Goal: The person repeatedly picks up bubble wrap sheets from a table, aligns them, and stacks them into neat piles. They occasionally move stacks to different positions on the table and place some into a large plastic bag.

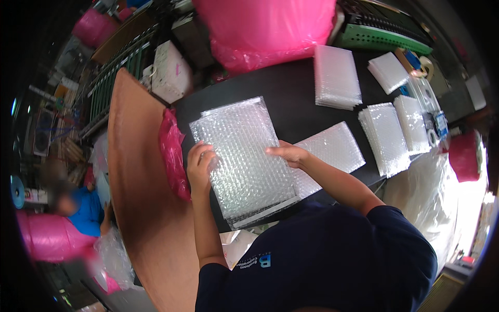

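Note:
A stack of clear bubble wrap bags (247, 156) lies over the black tabletop in front of me, a pale strip along its near edge. My left hand (200, 165) grips the stack's left edge, with the fingers curled over the top. On the opposite edge, my right hand (289, 154) holds it with the thumb on top; its other fingers are mostly hidden. Partly beneath my right forearm lies another bubble wrap pile (332, 154). A crumpled pink plastic bag (172, 153) rests just left of my left hand.
More bubble wrap stacks (337, 77) stand at the back right, near tape rolls (427, 67). A big pink plastic-wrapped bundle (270, 31) borders the far side. A curved brown board (136, 171) runs along the left; beyond it sits a person in a blue top (88, 210).

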Demonstrator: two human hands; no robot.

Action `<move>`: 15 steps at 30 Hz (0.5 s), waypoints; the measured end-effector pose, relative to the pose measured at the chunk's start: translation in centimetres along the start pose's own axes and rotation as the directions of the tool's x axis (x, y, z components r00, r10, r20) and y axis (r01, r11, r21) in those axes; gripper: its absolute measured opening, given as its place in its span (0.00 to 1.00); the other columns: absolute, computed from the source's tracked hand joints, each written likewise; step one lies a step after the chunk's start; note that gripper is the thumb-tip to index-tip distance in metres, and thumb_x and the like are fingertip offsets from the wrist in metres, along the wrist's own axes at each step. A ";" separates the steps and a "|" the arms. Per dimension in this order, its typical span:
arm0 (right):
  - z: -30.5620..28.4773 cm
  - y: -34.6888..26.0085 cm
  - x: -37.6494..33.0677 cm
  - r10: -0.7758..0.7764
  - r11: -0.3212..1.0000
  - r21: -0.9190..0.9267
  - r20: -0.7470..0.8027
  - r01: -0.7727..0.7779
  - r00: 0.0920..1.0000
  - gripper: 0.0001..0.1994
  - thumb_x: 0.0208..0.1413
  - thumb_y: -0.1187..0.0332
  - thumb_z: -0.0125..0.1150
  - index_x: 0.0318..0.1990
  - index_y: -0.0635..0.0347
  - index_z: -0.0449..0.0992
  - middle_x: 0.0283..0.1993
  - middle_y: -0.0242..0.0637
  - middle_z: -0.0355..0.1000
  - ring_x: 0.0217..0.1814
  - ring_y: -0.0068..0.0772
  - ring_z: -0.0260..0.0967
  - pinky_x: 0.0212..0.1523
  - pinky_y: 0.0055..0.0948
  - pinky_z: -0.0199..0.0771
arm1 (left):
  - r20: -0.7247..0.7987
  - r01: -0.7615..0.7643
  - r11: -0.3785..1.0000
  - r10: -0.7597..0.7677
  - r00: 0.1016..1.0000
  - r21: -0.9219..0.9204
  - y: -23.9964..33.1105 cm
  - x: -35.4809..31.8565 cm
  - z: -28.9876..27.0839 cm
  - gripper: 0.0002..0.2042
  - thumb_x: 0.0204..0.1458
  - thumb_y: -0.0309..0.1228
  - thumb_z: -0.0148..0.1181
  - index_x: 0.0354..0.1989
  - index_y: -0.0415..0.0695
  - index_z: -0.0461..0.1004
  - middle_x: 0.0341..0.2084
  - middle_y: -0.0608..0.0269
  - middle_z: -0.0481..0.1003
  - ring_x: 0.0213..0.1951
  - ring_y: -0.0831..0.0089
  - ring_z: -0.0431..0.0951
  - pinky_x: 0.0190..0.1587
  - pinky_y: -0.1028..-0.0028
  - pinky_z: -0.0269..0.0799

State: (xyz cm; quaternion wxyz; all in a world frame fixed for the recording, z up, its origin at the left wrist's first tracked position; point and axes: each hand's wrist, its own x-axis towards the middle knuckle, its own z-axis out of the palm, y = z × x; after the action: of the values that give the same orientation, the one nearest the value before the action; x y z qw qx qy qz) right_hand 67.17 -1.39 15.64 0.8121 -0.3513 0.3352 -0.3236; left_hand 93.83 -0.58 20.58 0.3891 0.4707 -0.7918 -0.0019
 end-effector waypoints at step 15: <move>-16.8 -18.5 -28.4 -0.810 0.562 -0.826 -0.559 -0.040 0.176 0.42 0.32 0.58 0.71 0.54 0.73 0.58 0.47 0.52 0.67 0.54 0.43 0.62 0.54 0.35 0.59 | -0.008 0.654 0.652 -0.711 0.704 -0.383 15.8 -7.8 9.9 0.15 0.50 0.23 0.53 0.47 0.39 0.64 0.47 0.59 0.65 0.44 0.70 0.67 0.45 0.75 0.67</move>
State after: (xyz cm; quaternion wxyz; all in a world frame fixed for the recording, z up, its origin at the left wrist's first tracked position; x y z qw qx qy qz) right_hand 32.81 4.28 30.33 0.1301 -0.4465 0.7105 -0.5280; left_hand 77.87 10.43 14.74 0.4981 0.6551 -0.5086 -0.2530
